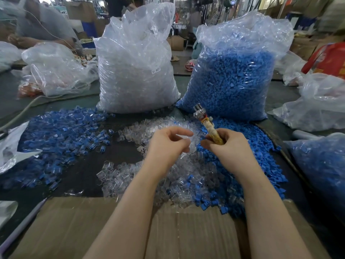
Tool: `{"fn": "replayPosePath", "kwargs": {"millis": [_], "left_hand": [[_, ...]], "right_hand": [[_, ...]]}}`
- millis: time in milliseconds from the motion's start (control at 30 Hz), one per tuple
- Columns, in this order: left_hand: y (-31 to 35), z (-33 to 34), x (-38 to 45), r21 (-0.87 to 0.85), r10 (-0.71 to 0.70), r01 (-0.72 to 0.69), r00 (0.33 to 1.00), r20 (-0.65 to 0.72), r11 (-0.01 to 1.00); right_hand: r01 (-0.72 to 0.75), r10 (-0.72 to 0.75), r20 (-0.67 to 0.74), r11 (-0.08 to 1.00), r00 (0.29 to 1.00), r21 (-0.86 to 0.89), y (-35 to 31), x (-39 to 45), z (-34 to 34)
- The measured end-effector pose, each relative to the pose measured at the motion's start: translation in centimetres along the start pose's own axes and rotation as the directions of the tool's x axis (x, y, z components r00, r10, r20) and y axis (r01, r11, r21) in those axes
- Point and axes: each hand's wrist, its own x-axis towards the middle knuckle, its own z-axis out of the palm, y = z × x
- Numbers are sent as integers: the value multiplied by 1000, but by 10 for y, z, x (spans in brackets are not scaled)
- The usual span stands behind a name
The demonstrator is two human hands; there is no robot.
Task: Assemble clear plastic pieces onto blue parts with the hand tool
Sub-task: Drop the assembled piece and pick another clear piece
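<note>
step: mating | left hand (169,144) fingers pinch clear piece (187,142) | right hand (226,144) fingers clamp hand tool (208,124), head at 12 | next: seat blue part, likely press

Hand tool (207,124) — one. Large upright bags — two: one of clear pieces (134,71), one of blue parts (233,81). Loose pieces — uncountable.

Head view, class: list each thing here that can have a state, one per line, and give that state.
Left hand: fingers curled, pinching a clear plastic piece.
Right hand: gripping the hand tool, metal head up.
Bag of clear pieces: upright, top open.
Bag of blue parts: upright, top open.
Assembled pile: spread loose at left.
Cardboard: lying flat.
</note>
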Motion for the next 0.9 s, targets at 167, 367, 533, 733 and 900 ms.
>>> {"fn": "replayPosePath", "kwargs": {"millis": [167, 367, 533, 733, 900], "left_hand": [[0, 4, 0, -77, 39, -35, 998, 44, 996], [0, 4, 0, 9, 54, -54, 999, 2, 998], [4, 4, -2, 73, 105, -104, 994, -10, 992], [2, 5, 0, 18, 77, -77, 997, 25, 997], [1, 3, 1, -89, 70, -65, 996, 55, 994]], "right_hand": [[60, -61, 48, 998, 997, 27, -3, -1, 3], [85, -87, 60, 996, 994, 42, -5, -1, 5], [103, -105, 21, 990, 994, 96, -8, -2, 8], [76, -77, 7, 992, 997, 95, -11, -3, 8], [64, -63, -15, 991, 998, 117, -12, -3, 9]]}}
